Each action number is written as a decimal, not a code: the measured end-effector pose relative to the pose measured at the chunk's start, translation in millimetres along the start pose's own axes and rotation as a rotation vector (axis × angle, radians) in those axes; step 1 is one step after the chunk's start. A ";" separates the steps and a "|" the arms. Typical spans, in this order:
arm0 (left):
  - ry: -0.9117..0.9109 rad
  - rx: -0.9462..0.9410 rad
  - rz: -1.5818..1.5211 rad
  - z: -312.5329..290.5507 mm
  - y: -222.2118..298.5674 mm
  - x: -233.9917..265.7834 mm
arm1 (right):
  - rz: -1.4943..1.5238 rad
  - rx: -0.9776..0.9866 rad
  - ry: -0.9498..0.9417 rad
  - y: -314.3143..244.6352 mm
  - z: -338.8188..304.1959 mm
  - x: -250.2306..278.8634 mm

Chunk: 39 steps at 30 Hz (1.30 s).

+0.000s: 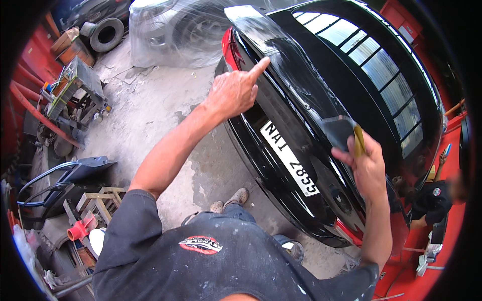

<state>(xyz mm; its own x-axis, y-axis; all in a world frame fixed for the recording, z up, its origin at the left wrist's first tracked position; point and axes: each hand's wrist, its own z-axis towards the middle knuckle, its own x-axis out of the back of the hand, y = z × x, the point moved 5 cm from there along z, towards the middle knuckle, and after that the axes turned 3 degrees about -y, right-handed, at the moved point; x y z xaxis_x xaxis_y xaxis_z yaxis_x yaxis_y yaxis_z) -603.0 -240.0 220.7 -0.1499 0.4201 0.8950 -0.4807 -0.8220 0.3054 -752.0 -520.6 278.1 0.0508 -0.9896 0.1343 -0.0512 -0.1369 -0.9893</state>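
My left hand [235, 91] reaches out over the rear of a black car [301, 100]. Its index finger is stretched out with the tip on the glossy boot lid, the other fingers are curled, and it holds nothing. My right hand [367, 168] is lower on the same lid, above the white number plate [290, 156]. It grips a yellow block [359, 140] with a dark grey sheet [339, 130] wrapped on it, pressed flat to the paint. My shoes [232, 199] stand close to the bumper.
A car wrapped in clear plastic [165, 30] stands at the back, with a tyre [105, 34] beside it. At the left are a cluttered tool cart [75, 85], hoses, and a wooden stool [100, 200]. Another person [433, 200] crouches at the right, by red equipment.
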 end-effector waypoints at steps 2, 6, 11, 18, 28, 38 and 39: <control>-0.041 0.058 0.046 20.1 -2.0 0.1 | -0.060 0.109 -0.145 2.0 36.5 8.7; -0.047 0.075 0.085 51.3 -13.0 -7.0 | -0.179 0.051 -0.146 7.2 81.2 10.4; -0.043 0.062 0.082 67.7 -21.8 -19.1 | -0.528 0.276 -0.227 -13.3 122.1 0.1; 0.015 0.043 0.053 82.6 -50.0 -22.6 | -0.874 0.619 -0.101 -18.3 169.8 -37.3; 0.129 -0.027 -0.048 136.7 -147.7 -21.9 | -1.252 0.592 0.000 -7.7 227.2 -104.2; 0.197 -0.363 -0.383 147.1 -178.2 -50.2 | -1.190 0.324 0.062 -5.6 224.7 -163.5; 0.255 -0.399 -0.412 147.7 -177.1 -48.3 | -1.228 0.329 0.086 -5.9 236.2 -163.4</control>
<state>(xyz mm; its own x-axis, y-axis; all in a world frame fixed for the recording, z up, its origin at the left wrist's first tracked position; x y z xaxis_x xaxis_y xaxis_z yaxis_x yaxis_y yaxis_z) -383.0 -171.5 171.4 -0.0614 0.7910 0.6087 -0.8213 -0.3866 0.4195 -524.4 -347.9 248.4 -0.1761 -0.2218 0.9591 0.2324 -0.9561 -0.1784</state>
